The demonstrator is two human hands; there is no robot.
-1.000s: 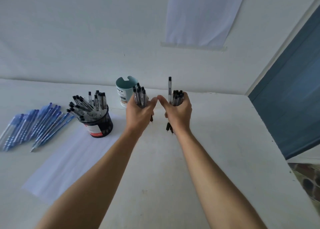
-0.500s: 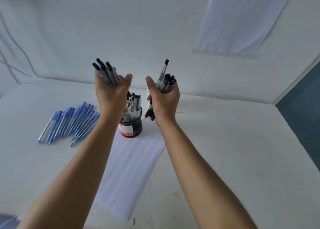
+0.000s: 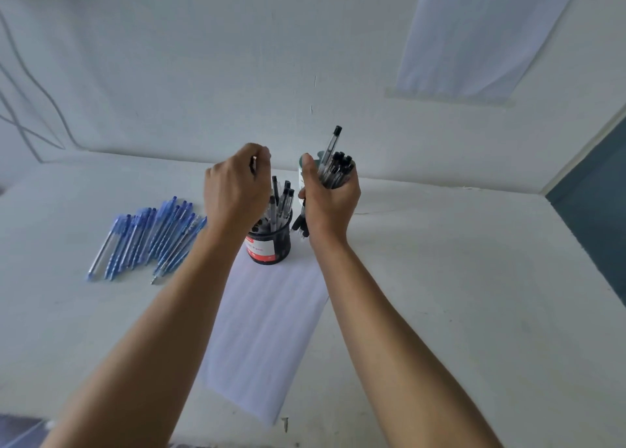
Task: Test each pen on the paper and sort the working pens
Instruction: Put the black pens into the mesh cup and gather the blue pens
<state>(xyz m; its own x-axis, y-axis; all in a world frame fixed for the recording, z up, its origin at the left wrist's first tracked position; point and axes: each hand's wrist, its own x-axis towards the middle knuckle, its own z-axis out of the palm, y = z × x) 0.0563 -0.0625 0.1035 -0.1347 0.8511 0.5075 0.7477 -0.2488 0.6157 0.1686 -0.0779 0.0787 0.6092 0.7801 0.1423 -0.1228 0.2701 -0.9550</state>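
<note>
Right hand clutches a black pen bunch; left hand, at its nine o'clock, curls over one cup, hold unclear.

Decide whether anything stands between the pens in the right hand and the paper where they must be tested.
Only the black pen cup, standing on the far end of the paper, just below the pen bundle in the right hand. Nearer the person, the sheet shows nothing on it.
</note>
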